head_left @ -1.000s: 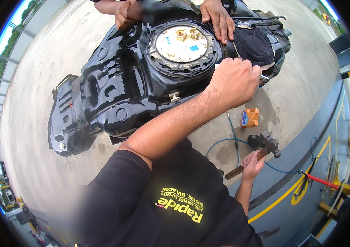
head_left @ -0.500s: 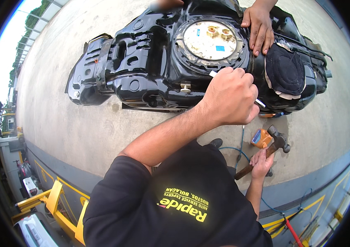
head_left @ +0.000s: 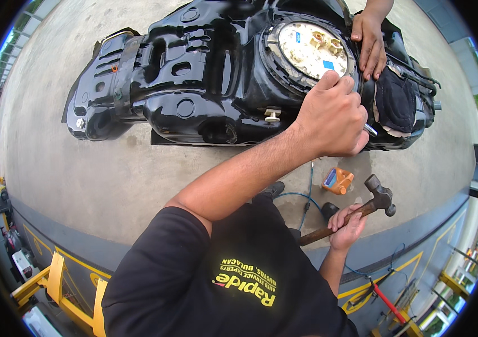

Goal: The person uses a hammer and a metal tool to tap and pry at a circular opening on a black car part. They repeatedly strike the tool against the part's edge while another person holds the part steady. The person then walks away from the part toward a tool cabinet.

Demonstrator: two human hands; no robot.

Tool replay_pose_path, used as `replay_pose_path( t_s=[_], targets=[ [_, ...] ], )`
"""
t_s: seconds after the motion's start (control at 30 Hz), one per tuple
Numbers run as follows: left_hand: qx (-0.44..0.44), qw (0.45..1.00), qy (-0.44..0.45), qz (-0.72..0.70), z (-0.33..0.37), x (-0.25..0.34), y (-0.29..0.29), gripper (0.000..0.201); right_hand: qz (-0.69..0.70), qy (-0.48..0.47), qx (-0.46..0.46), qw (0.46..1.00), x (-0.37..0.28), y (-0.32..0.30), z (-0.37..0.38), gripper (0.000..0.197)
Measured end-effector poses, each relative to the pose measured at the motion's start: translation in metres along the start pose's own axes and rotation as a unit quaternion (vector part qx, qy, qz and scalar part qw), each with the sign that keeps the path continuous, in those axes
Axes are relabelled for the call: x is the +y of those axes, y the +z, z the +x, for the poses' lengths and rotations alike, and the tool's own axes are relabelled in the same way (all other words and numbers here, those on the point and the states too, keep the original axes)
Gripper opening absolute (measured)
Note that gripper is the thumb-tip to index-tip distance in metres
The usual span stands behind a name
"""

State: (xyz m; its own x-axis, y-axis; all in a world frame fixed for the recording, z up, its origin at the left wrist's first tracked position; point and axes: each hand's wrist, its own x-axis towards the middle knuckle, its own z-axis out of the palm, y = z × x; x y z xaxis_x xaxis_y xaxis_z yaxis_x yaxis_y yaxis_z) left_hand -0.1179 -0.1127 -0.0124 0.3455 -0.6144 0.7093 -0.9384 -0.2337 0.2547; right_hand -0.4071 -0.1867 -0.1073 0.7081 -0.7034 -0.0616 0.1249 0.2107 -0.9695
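A large glossy black fuel tank (head_left: pixel 194 106) stretches across the upper view. On its top sits a round whitish pump cover (head_left: pixel 306 50), with fittings, inside a dark locking ring (head_left: pixel 272 62). My left hand (head_left: pixel 331 115) is closed in a fist at the ring's near edge, around a shiny metal bar (head_left: pixel 370 130). One end of the bar sticks out by the little-finger side; the other is hidden behind the fist. Lower right, my right hand (head_left: pixel 347 226) grips the wooden handle of a hammer (head_left: pixel 381 194), its metal head held well apart from the bar.
Another person's hand (head_left: pixel 369 50) rests on the tank right of the cover, next to a black cloth-like pad (head_left: pixel 396 101). An orange jug (head_left: pixel 338 181) and a blue hose (head_left: pixel 306 196) lie on the concrete floor. Yellow metal frames (head_left: pixel 56 278) stand lower left.
The view has shifted slightly. My left fist sits farther right against the ring, and the bar's far tip is now hidden. A blurred hand at the top edge has left the view.
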Motion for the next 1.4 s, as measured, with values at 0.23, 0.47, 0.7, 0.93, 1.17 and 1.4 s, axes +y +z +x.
replay_pose_path(
  t_s=[0.23, 0.47, 0.7, 0.93, 1.17, 1.4],
  targets=[
    [-0.007, 1.0, 0.016, 0.008, -0.006, -0.004, 0.005, 0.017, 0.099, -0.078, 0.003, 0.992, -0.024, 0.075, 0.042, 0.043],
    [-0.008, 1.0, 0.018, 0.024, -0.005, -0.005, 0.005, 0.016, 0.084, -0.082, -0.026, 0.993, -0.031, 0.082, 0.05, 0.044],
    [-0.019, 0.998, 0.013, 0.057, -0.006, -0.002, 0.008, 0.016, 0.127, -0.043, -0.012, 0.991, -0.032, 0.055, 0.07, 0.044],
    [-0.035, 0.996, 0.023, 0.073, -0.004, 0.001, 0.01, 0.016, -0.01, 0.012, -0.094, 0.995, -0.011, 0.044, 0.069, 0.043],
    [-0.038, 0.995, 0.015, 0.086, -0.002, 0.004, 0.007, 0.018, 0.077, 0.03, -0.108, 0.991, -0.021, 0.064, 0.079, 0.043],
    [-0.032, 0.996, 0.023, 0.08, -0.004, 0.005, 0.007, 0.017, 0.152, -0.056, -0.054, 0.985, -0.037, 0.061, 0.088, 0.042]
  ],
)
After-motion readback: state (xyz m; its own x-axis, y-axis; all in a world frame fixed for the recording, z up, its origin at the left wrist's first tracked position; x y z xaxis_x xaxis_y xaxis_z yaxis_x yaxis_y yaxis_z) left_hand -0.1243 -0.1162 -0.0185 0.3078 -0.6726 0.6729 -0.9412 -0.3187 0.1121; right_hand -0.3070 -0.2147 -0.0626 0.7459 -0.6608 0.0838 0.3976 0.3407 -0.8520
